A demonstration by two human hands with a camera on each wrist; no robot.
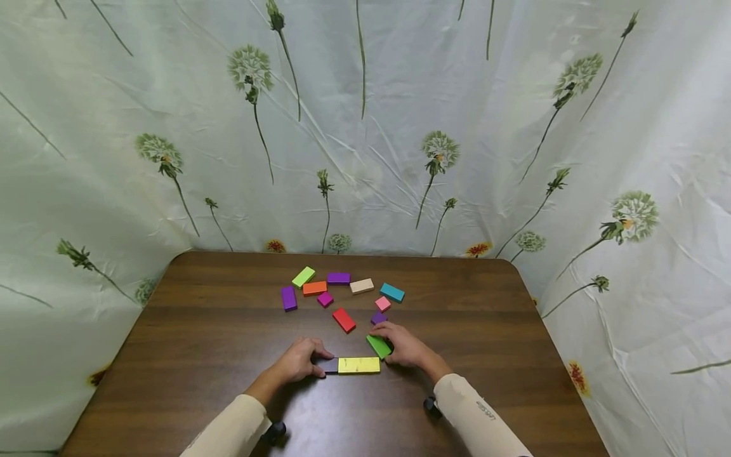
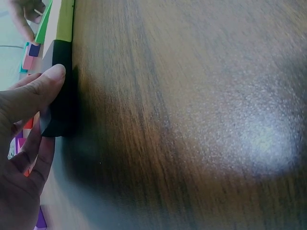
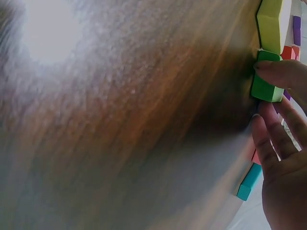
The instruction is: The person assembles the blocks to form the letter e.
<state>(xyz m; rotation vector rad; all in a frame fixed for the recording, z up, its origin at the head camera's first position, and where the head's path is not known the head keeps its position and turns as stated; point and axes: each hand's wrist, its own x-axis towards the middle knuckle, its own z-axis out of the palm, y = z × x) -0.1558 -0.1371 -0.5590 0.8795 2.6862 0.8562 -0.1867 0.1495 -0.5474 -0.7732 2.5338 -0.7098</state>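
My left hand (image 1: 299, 360) pinches a black block (image 1: 330, 366) at its left end, thumb on the near side in the left wrist view. Against the black block's right end lies a yellow block (image 1: 358, 365), the two forming one straight row on the table. My right hand (image 1: 404, 346) holds a green block (image 1: 378, 346) between thumb and fingers. That green block is slanted, its near end close to the yellow block's right far corner. In the right wrist view, the thumb presses the green block's (image 3: 267, 86) near face.
Beyond the hands lie a red block (image 1: 344, 320), a small purple block (image 1: 379, 318), a pink block (image 1: 383, 304) and a blue block (image 1: 392, 292). Farther left are orange (image 1: 315, 289), magenta (image 1: 325, 299), lime (image 1: 303, 277) and beige blocks (image 1: 362, 286). A flowered curtain (image 1: 377, 158) hangs behind the wooden table (image 1: 217, 330).
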